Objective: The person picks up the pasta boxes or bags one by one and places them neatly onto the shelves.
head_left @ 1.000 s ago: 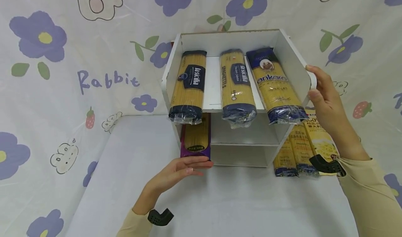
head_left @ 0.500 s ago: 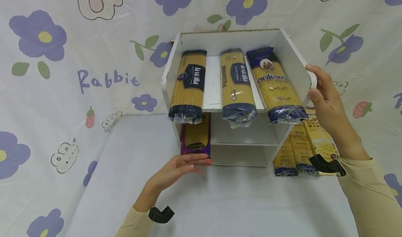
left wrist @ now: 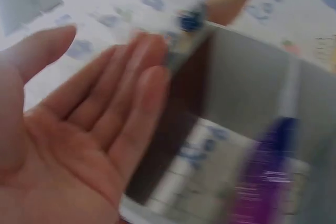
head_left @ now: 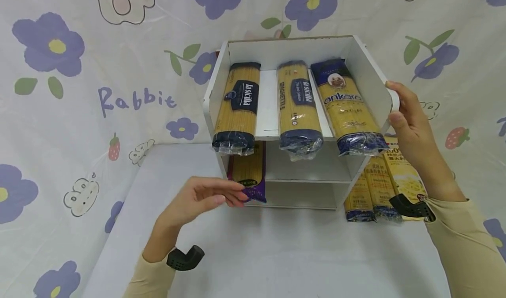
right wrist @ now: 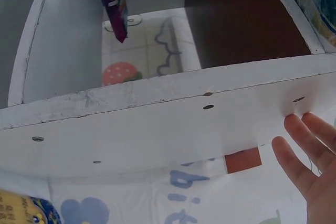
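A white shelf unit [head_left: 288, 45] stands on the white table. A purple pack of spaghetti [head_left: 247, 168] lies in its left middle compartment, the front end poking out. My left hand [head_left: 197, 199] is just in front of that pack with nothing in its grasp, fingers extended. In the left wrist view, a gap separates the open palm [left wrist: 79, 145] from the blurred purple pack [left wrist: 262, 187]. My right hand [head_left: 415, 131] holds the shelf's right side panel at its front corner. The right wrist view shows several fingertips against the outer panel [right wrist: 157, 124].
On the top shelf lie two la sicilia spaghetti packs, left [head_left: 239, 109] and middle [head_left: 298, 109], and an ankara pack [head_left: 348, 109] at right. Several more pasta packs [head_left: 379, 188] lean beside the unit's right side. A flower-patterned cloth [head_left: 130, 70] hangs behind.
My left hand was pressing its straight fingers against the front end of the purple pack; it has since drawn off to the left and up. The right hand has stayed in place.
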Demonstrator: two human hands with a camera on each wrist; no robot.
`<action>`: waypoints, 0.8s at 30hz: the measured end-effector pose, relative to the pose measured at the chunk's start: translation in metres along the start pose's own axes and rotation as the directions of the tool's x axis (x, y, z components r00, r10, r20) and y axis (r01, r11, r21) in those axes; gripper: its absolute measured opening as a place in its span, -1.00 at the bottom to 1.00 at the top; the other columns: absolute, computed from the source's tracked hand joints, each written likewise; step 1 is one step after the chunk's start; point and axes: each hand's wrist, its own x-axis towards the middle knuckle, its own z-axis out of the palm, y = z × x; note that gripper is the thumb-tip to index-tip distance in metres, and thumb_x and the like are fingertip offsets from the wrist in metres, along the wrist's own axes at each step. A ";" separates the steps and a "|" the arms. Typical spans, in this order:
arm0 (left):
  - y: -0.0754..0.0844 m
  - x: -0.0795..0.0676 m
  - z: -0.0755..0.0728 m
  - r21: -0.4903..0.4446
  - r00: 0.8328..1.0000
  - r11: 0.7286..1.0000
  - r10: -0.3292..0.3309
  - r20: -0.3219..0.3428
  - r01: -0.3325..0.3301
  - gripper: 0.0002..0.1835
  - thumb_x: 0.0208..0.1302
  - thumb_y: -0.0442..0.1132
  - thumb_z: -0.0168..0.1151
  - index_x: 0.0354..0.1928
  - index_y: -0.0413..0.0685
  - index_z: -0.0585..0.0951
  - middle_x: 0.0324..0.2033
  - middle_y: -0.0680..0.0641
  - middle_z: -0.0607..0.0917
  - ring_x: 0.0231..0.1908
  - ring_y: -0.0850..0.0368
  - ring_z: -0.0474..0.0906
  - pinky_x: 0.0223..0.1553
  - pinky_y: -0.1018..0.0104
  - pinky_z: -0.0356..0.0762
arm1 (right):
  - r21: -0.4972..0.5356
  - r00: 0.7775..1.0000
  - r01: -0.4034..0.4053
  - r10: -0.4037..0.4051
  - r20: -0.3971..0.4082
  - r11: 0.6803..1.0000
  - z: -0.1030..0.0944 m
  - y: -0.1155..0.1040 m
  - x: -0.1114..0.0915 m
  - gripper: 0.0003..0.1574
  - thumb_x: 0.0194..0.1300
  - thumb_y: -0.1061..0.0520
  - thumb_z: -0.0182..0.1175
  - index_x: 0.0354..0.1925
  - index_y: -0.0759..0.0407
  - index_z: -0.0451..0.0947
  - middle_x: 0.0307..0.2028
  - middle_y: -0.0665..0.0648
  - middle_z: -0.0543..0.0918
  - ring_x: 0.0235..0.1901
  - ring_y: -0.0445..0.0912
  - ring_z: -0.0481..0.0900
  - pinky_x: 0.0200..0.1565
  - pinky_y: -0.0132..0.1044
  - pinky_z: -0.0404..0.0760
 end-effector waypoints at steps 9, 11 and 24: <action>0.065 0.031 -0.032 0.520 0.829 0.838 0.402 -0.389 -0.162 -0.64 0.35 -0.25 0.27 0.12 -0.27 0.61 -0.11 0.08 0.72 -0.09 0.13 0.64 -0.01 0.39 0.65 | -0.037 0.999 -0.030 0.030 -0.014 0.999 0.000 0.001 0.001 -0.37 0.58 0.05 -0.14 0.48 0.15 0.00 0.30 -0.03 0.38 0.13 -0.17 0.41 -0.01 -0.50 0.42; 0.065 0.039 -0.041 0.582 0.812 0.807 0.404 -0.420 -0.101 -0.57 0.34 -0.28 0.27 0.20 -0.29 0.54 -0.01 0.07 0.67 0.00 0.09 0.60 0.06 0.38 0.61 | -0.011 1.000 -0.003 0.003 -0.003 1.000 -0.001 0.004 0.000 -0.38 0.58 0.11 -0.14 0.48 0.18 -0.02 0.28 -0.05 0.38 0.13 -0.18 0.41 -0.02 -0.51 0.42; 0.040 0.072 -0.081 0.742 0.871 0.667 0.320 -0.372 0.071 -0.36 0.41 0.12 0.13 0.45 0.06 0.34 0.46 0.01 0.29 0.42 0.09 0.25 0.31 -0.10 0.43 | 0.029 0.999 0.036 -0.036 -0.002 0.999 -0.001 0.007 0.000 -0.39 0.58 0.14 -0.15 0.47 0.22 -0.03 0.22 -0.07 0.42 0.07 -0.20 0.44 -0.05 -0.50 0.43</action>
